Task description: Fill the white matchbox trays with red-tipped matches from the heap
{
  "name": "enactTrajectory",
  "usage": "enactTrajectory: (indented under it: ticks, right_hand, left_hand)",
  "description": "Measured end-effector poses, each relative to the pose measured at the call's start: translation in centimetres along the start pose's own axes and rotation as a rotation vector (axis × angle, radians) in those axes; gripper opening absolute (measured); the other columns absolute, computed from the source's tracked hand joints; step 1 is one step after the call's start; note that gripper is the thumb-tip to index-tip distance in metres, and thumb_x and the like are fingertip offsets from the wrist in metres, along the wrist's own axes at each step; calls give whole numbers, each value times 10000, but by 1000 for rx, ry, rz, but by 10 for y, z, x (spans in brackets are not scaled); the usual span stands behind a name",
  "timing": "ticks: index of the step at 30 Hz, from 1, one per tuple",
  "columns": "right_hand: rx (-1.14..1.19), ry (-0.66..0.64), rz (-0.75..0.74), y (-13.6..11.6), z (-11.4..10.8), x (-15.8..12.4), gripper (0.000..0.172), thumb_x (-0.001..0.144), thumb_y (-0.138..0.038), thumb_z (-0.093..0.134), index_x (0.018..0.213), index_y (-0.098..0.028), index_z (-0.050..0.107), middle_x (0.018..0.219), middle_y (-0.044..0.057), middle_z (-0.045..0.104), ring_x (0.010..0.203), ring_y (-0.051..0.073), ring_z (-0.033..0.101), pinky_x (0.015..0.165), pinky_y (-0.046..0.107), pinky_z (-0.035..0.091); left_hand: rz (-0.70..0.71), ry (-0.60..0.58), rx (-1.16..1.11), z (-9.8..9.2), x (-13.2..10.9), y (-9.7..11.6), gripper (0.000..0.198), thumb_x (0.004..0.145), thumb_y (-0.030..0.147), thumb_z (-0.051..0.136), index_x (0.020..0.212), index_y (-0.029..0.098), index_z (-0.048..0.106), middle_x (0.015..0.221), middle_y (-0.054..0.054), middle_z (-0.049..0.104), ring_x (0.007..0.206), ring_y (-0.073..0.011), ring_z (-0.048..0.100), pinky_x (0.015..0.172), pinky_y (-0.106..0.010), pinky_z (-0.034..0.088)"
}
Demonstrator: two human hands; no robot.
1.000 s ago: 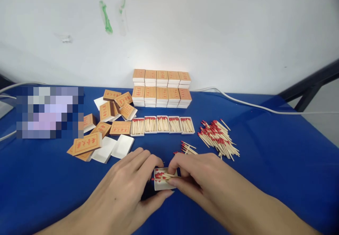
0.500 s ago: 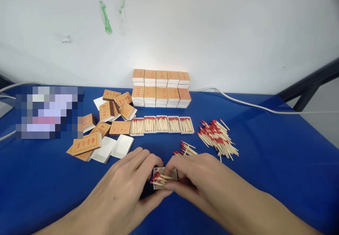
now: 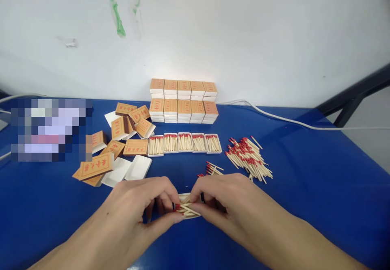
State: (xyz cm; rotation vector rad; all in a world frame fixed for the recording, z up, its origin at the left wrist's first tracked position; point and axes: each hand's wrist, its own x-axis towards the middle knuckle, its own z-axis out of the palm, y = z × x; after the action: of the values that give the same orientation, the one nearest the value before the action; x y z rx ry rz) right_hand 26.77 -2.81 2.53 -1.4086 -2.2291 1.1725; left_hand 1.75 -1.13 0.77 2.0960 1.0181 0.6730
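Observation:
Between my hands, near the front of the blue table, is a small white matchbox tray with matches lying in it. My left hand grips the tray's left end with thumb and fingers, beside the red match heads. My right hand has its thumb and finger pressed on the matches at the right side, covering that end of the tray. Just beyond my right hand lies a small group of loose matches. A larger pile of matches is at the right.
Several filled trays stand in a row at the middle. Stacked closed matchboxes are behind them. Orange sleeves and white trays lie at the left. A white cable runs along the wall.
My left hand has shifted left, its fingers now at the tray's left end. The matches between my hands sit lower and flatter in the tray. The view has shifted slightly.

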Motion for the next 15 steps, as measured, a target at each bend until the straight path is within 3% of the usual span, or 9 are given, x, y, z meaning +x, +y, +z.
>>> enactTrajectory:
  ticks: [8, 12, 15]
  right_hand:
    - [117, -35, 53, 0, -3, -4, 223, 1187, -444, 612, 1083, -306, 753, 962, -63, 769, 873, 136, 667, 736, 286, 449]
    - [101, -48, 47, 0, -4, -6, 164, 1171, -381, 647, 1067, -304, 748, 945, -82, 762, 839, 125, 657, 739, 281, 451]
    - [89, -49, 20, 1, -4, -4, 125, 1153, -313, 671, 1049, -297, 739, 955, -87, 765, 839, 119, 657, 750, 275, 446]
  left_hand:
    - [44, 62, -4, 6, -1, -2, 182, 955, 159, 877, 907, 282, 751, 829, 126, 793, 642, -47, 719, 604, -111, 523]
    - [88, 85, 16, 9, -1, -3, 190, 965, 136, 870, 932, 272, 742, 858, 113, 772, 692, -44, 726, 666, -109, 542]
    - [55, 60, 1, 8, 1, -1, 280, 872, 108, 945, 888, 266, 714, 822, 129, 755, 654, -39, 689, 619, -112, 508]
